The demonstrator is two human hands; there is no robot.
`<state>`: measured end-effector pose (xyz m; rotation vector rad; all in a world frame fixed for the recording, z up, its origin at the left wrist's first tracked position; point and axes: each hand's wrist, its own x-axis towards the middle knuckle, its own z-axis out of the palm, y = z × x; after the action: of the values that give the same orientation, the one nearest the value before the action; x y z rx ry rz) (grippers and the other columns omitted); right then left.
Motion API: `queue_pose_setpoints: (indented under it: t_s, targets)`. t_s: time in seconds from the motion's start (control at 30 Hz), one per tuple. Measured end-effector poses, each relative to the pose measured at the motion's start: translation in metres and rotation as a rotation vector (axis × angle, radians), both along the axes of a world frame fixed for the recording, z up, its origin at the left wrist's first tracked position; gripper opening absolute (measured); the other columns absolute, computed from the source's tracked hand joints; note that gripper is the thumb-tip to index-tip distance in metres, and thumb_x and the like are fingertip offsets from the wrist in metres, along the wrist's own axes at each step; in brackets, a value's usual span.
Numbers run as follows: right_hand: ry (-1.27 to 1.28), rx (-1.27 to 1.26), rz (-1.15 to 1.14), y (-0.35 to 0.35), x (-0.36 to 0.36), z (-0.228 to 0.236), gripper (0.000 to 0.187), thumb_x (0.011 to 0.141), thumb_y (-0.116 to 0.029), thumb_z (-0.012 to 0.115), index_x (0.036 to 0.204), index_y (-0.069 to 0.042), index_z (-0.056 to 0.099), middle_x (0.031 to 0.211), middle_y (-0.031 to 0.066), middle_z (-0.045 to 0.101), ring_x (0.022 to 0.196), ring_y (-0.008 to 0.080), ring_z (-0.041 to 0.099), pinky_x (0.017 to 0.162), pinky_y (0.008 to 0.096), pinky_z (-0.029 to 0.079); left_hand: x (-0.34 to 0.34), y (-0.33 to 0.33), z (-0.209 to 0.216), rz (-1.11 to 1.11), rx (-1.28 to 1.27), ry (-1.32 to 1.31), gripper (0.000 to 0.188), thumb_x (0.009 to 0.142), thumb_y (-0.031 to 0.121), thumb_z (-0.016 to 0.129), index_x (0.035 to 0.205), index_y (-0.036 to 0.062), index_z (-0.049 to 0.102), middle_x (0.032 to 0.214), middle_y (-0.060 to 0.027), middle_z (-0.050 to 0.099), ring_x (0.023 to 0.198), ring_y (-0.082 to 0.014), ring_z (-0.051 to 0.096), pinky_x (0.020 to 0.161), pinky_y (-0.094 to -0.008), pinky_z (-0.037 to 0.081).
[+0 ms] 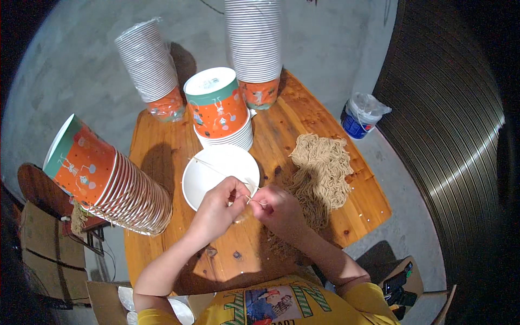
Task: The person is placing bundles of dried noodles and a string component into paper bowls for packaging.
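Note:
My left hand (218, 210) and my right hand (280, 212) meet over the near edge of a white round paper bucket (208, 176). The fingertips of both are pinched close together on a thin pale string (203, 162), which runs across the bucket's mouth past its far left rim. Exactly how the string passes between the fingers is too small to make out. Right of my right hand lies a heap of tan strings (322, 162), partly in shadow. On the left leans a stack of orange and green paper buckets (89, 162), with tan strings along its rims.
Behind the bucket stands a shorter upside-down bucket stack (216, 111). Two tall plastic-wrapped stacks, a left one (143, 59) and a right one (254, 43), rise at the wooden table's (352, 227) far edge. A blue and white pail (358, 116) sits on the floor, near a ribbed metal shutter (449, 135).

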<state>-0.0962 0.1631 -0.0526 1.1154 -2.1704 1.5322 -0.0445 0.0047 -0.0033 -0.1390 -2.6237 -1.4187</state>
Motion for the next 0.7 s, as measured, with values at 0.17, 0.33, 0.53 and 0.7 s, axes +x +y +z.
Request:
queue_pose_setpoints:
  t_s: [0.17,0.33,0.53,0.7]
  targets:
    - [-0.38,-0.093,0.13,0.004,0.0,0.0,0.007,0.081,-0.007,0.062,0.08,-0.003,0.056,0.062,-0.0023,0.048,0.053,0.0049,0.043,0.049,0.0231,0.037,-0.001,-0.005,0.004,-0.007,-0.081,-0.035,0.015,0.087,0.006,0.056,0.101,0.0006,0.057,0.087,-0.0086,0.058,0.073,-0.0161,0.056,0.068,-0.0279,0.047]
    - [-0.379,-0.165,0.17,0.003,-0.003,-0.004,0.009,0.084,-0.008,0.061,0.079,-0.003,0.055,0.061,-0.0066,0.044,0.055,0.0014,0.038,0.049,0.0203,0.033,0.001,-0.008,0.006,-0.058,-0.115,-0.097,0.019,0.087,0.006,0.055,0.106,0.0007,0.057,0.095,-0.0109,0.056,0.075,-0.0185,0.056,0.071,-0.0303,0.047]
    - [-0.47,-0.112,0.158,0.002,-0.004,-0.008,0.008,0.085,-0.007,0.061,0.081,-0.004,0.055,0.061,-0.0079,0.043,0.054,0.0015,0.037,0.049,0.0198,0.032,0.005,-0.004,0.013,-0.032,-0.189,-0.063,0.017,0.087,0.009,0.056,0.103,0.0014,0.058,0.097,-0.0128,0.056,0.078,-0.0224,0.057,0.073,-0.0328,0.046]
    - [-0.386,-0.152,0.168,0.001,-0.002,-0.007,0.007,0.084,-0.006,0.062,0.082,-0.005,0.055,0.061,-0.0071,0.044,0.052,0.0019,0.037,0.047,0.0206,0.032,0.004,-0.001,0.013,0.001,-0.184,-0.107,0.014,0.087,0.01,0.056,0.097,0.0014,0.06,0.089,-0.0159,0.06,0.08,-0.0243,0.059,0.073,-0.035,0.046]
